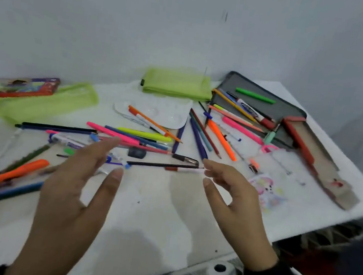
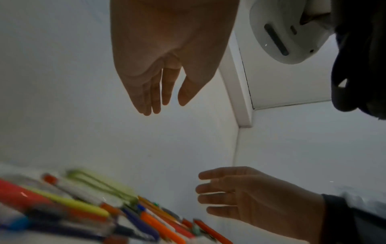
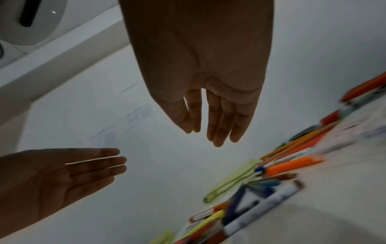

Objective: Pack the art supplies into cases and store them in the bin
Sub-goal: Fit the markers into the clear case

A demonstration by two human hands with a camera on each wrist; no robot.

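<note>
Both of my hands hover over the white table [image 1: 153, 215], holding nothing. My left hand [image 1: 116, 156] has its fingers straight and spread; in the left wrist view they [image 2: 156, 99] hang straight too. My right hand [image 1: 206, 172] is relaxed, with thumb and forefinger apart. A thin dark pencil [image 1: 165, 165] lies on the table between the two hands. Many pens, markers and pencils [image 1: 133, 137] are scattered across the table. Two green mesh pouches [image 1: 176, 84] [image 1: 48, 102] lie at the back. An open grey case [image 1: 279, 111] at the back right holds a green marker [image 1: 255, 95] and some pens.
A white paint palette [image 1: 167, 112] lies mid-back. A printed coloured-pencil box [image 1: 15, 87] is at the far left. A red and brown cardboard box [image 1: 317, 156] and a clear printed pouch [image 1: 271, 187] sit at the right, near the table's edge. A grey wall stands behind.
</note>
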